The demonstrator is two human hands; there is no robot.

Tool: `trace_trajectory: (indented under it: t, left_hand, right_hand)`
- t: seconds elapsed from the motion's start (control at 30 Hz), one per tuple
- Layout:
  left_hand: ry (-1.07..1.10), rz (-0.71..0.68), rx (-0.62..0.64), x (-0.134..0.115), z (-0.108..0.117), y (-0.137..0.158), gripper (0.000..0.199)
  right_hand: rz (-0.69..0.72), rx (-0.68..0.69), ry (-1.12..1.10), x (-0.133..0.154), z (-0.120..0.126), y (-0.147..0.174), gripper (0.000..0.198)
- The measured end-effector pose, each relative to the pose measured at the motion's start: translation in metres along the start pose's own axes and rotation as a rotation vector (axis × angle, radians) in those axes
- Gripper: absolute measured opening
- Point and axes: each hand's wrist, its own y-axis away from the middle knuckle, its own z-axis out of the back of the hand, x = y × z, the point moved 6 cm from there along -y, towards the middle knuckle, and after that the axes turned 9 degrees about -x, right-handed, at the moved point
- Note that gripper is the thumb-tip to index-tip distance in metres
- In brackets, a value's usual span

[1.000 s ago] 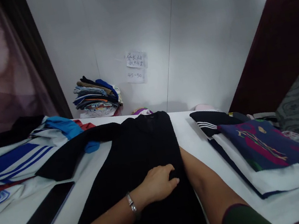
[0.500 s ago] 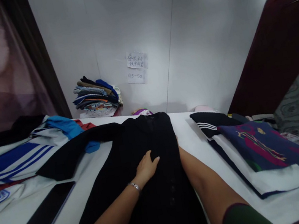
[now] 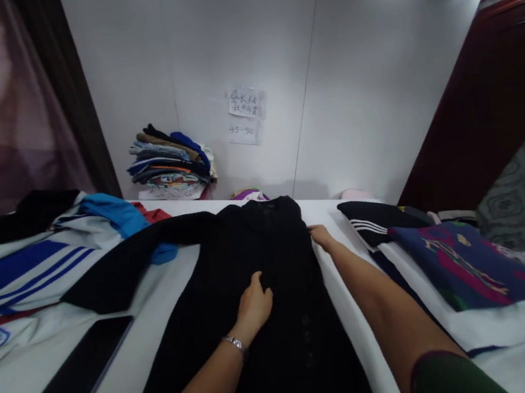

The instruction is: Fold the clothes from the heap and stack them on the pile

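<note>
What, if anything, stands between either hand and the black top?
Nothing visible: the left hand is on the front of the black top, and the right hand is at its right edge, near the shoulder.

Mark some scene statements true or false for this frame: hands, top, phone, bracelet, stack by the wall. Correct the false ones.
1. The left hand is over the front of the black long-sleeved top. True.
2. The smartphone lies left of the top's body, screen up. True.
3. The right hand is on the smartphone. False: it is at the top's right edge, near the shoulder.
4. The silver bracelet is on the right wrist. False: it is on the left wrist.
5. The stack of folded clothes by the wall is left of the handwritten signs. True.
</note>
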Motion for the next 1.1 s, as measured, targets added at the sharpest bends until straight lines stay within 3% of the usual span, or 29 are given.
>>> trace_trajectory:
  t: [0.1, 0.2, 0.33, 0.43, 0.5, 0.63, 0.83, 0.93, 1.1]
  left_hand:
    - [-0.049, -0.023, 0.029, -0.004, -0.001, 0.002, 0.06]
    - [-0.078, -0.035, 0.047, -0.004, -0.003, 0.003, 0.061]
    - [-0.125, -0.058, 0.053, -0.005, -0.005, 0.007, 0.059]
    - [-0.178, -0.087, 0.059, -0.007, -0.007, 0.009, 0.057]
    - [-0.194, -0.106, 0.066, -0.008, -0.007, 0.009, 0.056]
    - [-0.229, -0.14, 0.076, -0.01, -0.009, 0.011, 0.057]
    - [-0.257, -0.182, 0.055, -0.013, -0.008, 0.013, 0.056]
    - [-0.274, -0.179, 0.051, -0.013, -0.008, 0.014, 0.055]
    - [-0.284, -0.188, 0.023, -0.016, -0.009, 0.013, 0.053]
  right_hand:
    - [-0.005, 0.022, 0.105, 0.011, 0.007, -0.025, 0.052]
    - [0.045, 0.045, 0.197, 0.036, -0.003, -0.043, 0.064]
    - [0.12, 0.177, 0.306, 0.057, -0.05, -0.039, 0.071]
    - [0.14, 0.304, 0.377, 0.051, -0.085, -0.027, 0.068]
    - [0.147, 0.339, 0.408, 0.045, -0.096, -0.023, 0.068]
    - [0.162, 0.342, 0.441, 0.041, -0.094, -0.02, 0.068]
    - [0.164, 0.354, 0.434, 0.057, -0.072, -0.004, 0.06]
    - [0.183, 0.362, 0.409, 0.064, -0.06, 0.024, 0.063]
    - [0.363, 0.426, 0.324, 0.065, -0.06, 0.099, 0.064]
